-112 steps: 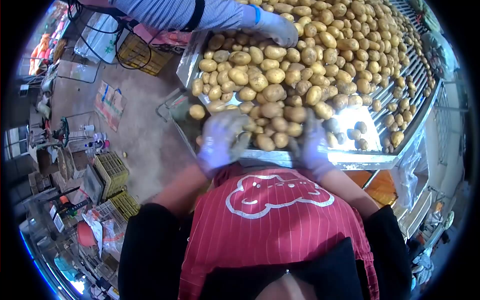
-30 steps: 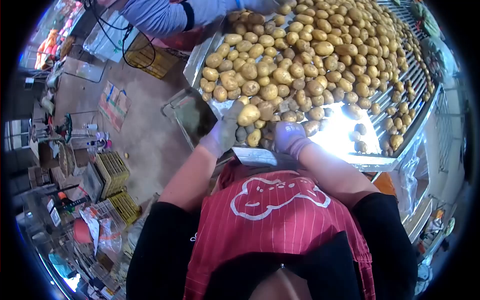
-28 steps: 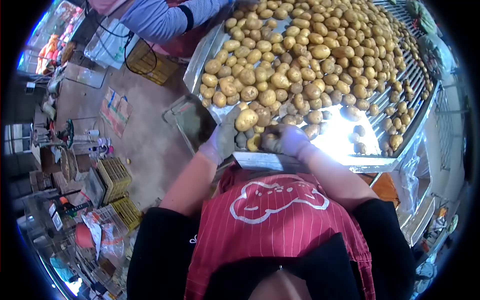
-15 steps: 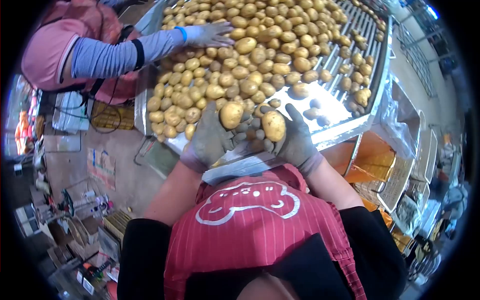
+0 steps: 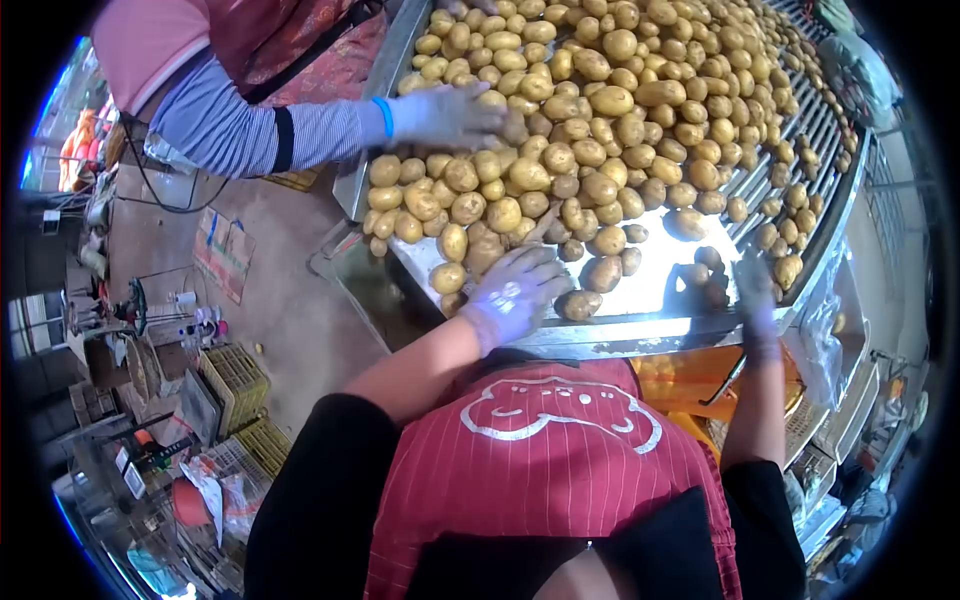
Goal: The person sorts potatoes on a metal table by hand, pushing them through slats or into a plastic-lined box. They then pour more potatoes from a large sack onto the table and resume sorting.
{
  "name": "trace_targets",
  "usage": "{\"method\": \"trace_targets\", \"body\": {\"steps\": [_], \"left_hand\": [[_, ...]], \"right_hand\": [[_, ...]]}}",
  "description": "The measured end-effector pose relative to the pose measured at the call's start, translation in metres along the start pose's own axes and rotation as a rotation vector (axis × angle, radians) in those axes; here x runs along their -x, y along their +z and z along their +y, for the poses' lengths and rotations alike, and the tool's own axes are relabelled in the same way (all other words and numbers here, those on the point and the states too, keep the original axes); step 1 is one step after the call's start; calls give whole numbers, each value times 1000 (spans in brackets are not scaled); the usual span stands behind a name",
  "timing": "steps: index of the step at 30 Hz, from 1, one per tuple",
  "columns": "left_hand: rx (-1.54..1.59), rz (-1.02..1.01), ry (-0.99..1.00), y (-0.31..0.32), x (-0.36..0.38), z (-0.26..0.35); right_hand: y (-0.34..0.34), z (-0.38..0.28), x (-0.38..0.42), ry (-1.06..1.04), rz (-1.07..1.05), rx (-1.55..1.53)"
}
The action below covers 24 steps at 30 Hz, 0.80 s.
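My left hand (image 5: pixel 515 290), in a dirty grey glove, lies back-up at the near edge of the metal sorting table (image 5: pixel 640 325), fingers outstretched among the potatoes. Next to its fingers is a brown potato (image 5: pixel 578 305), with another potato (image 5: pixel 602 273) just beyond. Far to the right, my gloved right hand (image 5: pixel 756 290) is at the table's right side, smeared by motion. Several small dark potatoes (image 5: pixel 708 275) lie just left of it on the shiny plate (image 5: pixel 650 290). A large heap of potatoes (image 5: pixel 600 130) covers the table beyond my hands.
Across at the left, a co-worker's gloved hand (image 5: pixel 450 115) with a blue wristband rests on the heap. Metal rollers (image 5: pixel 820 130) run along the table's right part. An orange bag (image 5: pixel 690 380) hangs below the near edge. Yellow crates (image 5: pixel 235 385) stand on the floor at left.
My hands have parted and no longer hold up a potato each before me. The right one has swept to the table's right side. The whole view has shifted too.
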<state>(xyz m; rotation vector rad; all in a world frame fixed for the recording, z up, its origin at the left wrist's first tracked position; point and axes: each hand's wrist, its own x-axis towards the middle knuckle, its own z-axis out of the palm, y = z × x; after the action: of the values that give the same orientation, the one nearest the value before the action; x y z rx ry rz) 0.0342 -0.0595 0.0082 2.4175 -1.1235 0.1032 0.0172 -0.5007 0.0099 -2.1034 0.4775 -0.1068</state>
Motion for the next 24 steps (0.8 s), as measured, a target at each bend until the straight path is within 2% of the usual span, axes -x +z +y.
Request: {"method": "trace_targets", "body": {"steps": [1,2,3,4,5,6,7,9,11,12,13,14,15,16,17,19,20,21,23,24], "left_hand": [[31,-39,-38,-4,11,-6],[44,-11,-41,-1,33,-15],[61,25,-37,1,57,-25],[117,35,-121,-15,78,-24],[163,40,-200,-32,83,-23],[181,39,-175,-41,66,-19],[157,59,-220,-51,54,-10],[130,87,-283,-56,26,5],[-104,243,-221,-50,-22,2],[-108,240,-229,-47,-18,-10],[-90,175,-229,-41,-4,-25],[-75,114,-231,-39,10,-38],[-81,116,-243,-44,25,-43],[-99,79,-336,-52,46,-42],[-119,42,-420,-59,66,-40],[-163,61,-373,-53,109,-48],[-195,93,-333,-44,108,-56],[-178,106,-292,-42,82,-56],[-271,346,-211,-53,23,-46],[-273,269,-294,-57,-3,-54]], "right_hand": [[29,-24,15,-97,-42,392],[58,-13,18,-137,-189,138],[82,-53,33,1,-136,270],[106,-63,45,-118,-73,197],[127,-65,54,-292,-173,264],[147,-101,80,-379,-168,479],[165,-125,98,-219,-239,384],[191,-146,113,-174,-394,196],[200,-136,120,-537,-483,141],[187,-147,108,-266,-846,-73],[166,-160,100,-314,-813,-57],[154,-161,87,-590,-598,125],[153,-135,73,-723,-260,129],[132,-156,60,-443,-298,343],[129,-149,48,-560,-174,622],[149,-87,38,-421,-245,485],[160,-79,37,-82,-288,-87],[163,-86,41,-417,-219,124],[145,-117,56,-201,-368,125],[130,-119,61,-333,-241,115]]}}
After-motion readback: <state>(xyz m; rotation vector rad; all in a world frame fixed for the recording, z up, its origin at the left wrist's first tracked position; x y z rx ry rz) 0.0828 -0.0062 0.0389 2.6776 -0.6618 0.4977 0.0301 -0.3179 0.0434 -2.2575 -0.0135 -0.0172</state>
